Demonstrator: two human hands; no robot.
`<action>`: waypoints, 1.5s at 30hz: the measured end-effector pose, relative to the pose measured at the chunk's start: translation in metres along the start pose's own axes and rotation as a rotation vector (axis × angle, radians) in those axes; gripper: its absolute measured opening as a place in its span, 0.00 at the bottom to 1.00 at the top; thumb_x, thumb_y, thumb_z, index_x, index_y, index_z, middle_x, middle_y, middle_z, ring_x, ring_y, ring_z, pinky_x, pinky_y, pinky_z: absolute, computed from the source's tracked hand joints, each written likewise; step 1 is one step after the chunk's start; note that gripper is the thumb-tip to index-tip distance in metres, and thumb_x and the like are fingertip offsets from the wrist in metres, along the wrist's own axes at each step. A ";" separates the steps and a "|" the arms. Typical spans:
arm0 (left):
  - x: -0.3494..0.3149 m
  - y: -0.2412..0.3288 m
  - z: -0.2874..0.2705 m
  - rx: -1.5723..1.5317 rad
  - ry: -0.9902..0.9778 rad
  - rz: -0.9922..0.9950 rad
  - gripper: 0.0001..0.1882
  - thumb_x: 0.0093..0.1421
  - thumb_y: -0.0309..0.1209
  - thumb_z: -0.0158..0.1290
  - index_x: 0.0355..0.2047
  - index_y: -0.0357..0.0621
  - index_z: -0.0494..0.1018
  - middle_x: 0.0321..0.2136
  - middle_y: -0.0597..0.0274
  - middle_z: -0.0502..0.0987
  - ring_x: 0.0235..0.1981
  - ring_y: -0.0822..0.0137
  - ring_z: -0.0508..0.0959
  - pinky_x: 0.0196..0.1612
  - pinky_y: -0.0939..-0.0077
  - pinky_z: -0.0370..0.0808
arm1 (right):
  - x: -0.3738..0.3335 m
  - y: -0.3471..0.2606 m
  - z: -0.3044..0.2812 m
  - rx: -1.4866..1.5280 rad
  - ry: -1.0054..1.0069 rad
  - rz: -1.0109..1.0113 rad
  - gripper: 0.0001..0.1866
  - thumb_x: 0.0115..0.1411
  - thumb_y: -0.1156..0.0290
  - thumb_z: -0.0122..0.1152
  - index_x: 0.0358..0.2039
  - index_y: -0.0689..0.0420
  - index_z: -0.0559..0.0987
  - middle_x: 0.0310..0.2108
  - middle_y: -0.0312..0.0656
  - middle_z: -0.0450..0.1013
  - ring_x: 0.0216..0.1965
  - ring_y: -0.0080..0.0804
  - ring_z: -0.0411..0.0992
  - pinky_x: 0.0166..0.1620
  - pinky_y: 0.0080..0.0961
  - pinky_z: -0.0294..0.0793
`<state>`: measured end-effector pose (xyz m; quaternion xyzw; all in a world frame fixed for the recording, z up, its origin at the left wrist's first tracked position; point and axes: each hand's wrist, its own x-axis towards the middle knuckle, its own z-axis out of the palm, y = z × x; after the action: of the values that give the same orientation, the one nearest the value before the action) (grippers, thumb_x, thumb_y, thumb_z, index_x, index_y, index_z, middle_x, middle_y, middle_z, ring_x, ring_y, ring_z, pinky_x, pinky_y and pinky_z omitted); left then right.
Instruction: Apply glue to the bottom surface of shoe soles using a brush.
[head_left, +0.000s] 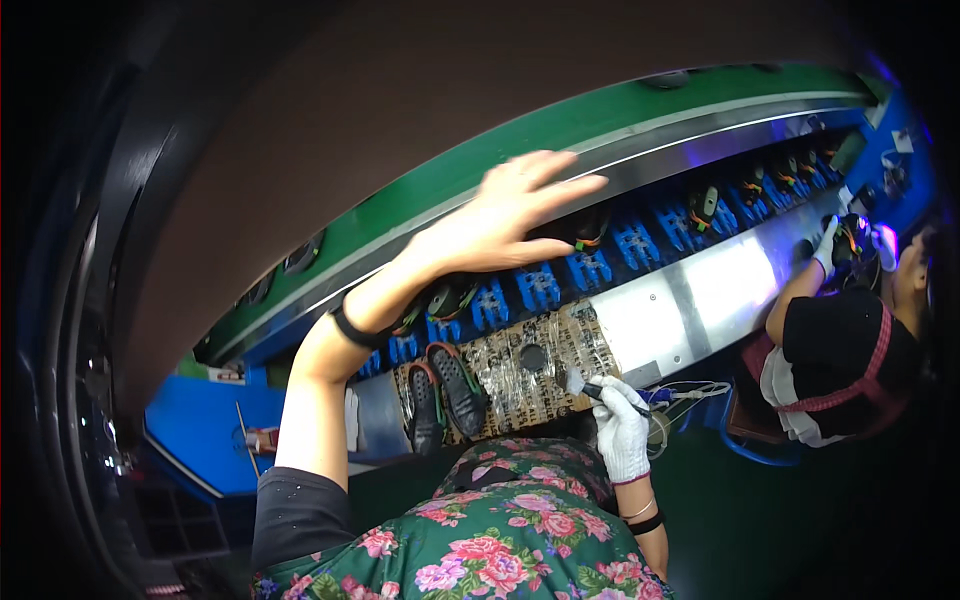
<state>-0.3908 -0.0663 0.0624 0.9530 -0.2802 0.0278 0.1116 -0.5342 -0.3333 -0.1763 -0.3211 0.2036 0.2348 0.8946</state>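
Holding a brush (pixel 591 389) in our gloved right fingers (pixel 612 406), closed around its handle, we have our left fingers (pixel 578 190) spread wide, empty, over blue holders (pixel 540 286). Two dark shoes (pixel 463 394) lie left of the right fingers on the surface (pixel 512 400), unbrushed or already brushed, we cannot tell.

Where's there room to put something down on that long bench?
The metal top between the cardboard and the co-worker looks bare. Cardboard between the shoes and the brush has a smaller patch. Crowded: the shoes' spot and the row of blue racks.
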 end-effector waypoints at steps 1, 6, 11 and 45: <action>-0.029 -0.002 -0.013 0.043 0.065 -0.100 0.40 0.61 0.43 0.62 0.72 0.56 0.61 0.72 0.46 0.57 0.72 0.43 0.55 0.73 0.46 0.53 | 0.003 0.002 0.002 0.002 -0.040 0.030 0.10 0.60 0.83 0.62 0.42 0.64 0.83 0.41 0.47 0.82 0.34 0.27 0.79 0.32 0.15 0.74; -0.139 -0.082 -0.020 0.142 0.384 -0.830 0.41 0.59 0.38 0.62 0.71 0.45 0.60 0.68 0.42 0.63 0.70 0.44 0.60 0.72 0.54 0.56 | 0.005 0.005 -0.006 -0.051 -0.138 0.108 0.10 0.61 0.81 0.63 0.43 0.64 0.83 0.41 0.47 0.82 0.34 0.26 0.79 0.32 0.15 0.75; -0.188 -0.157 0.018 0.445 0.376 -1.174 0.20 0.60 0.31 0.59 0.53 0.51 0.74 0.54 0.51 0.77 0.57 0.42 0.75 0.57 0.48 0.73 | -0.001 0.009 -0.001 -0.131 -0.177 0.163 0.11 0.61 0.80 0.63 0.45 0.63 0.82 0.41 0.46 0.82 0.34 0.25 0.78 0.31 0.15 0.74; -0.155 -0.121 0.059 -0.238 1.053 -0.876 0.10 0.59 0.25 0.61 0.42 0.42 0.79 0.52 0.55 0.74 0.34 0.62 0.84 0.39 0.70 0.82 | 0.012 0.027 0.019 -0.052 -0.287 0.263 0.15 0.66 0.74 0.61 0.52 0.63 0.75 0.45 0.42 0.75 0.35 0.21 0.71 0.32 0.12 0.71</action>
<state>-0.4559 0.1011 -0.0367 0.8191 0.2205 0.4080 0.3376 -0.5354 -0.2987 -0.1815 -0.2780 0.1080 0.3982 0.8675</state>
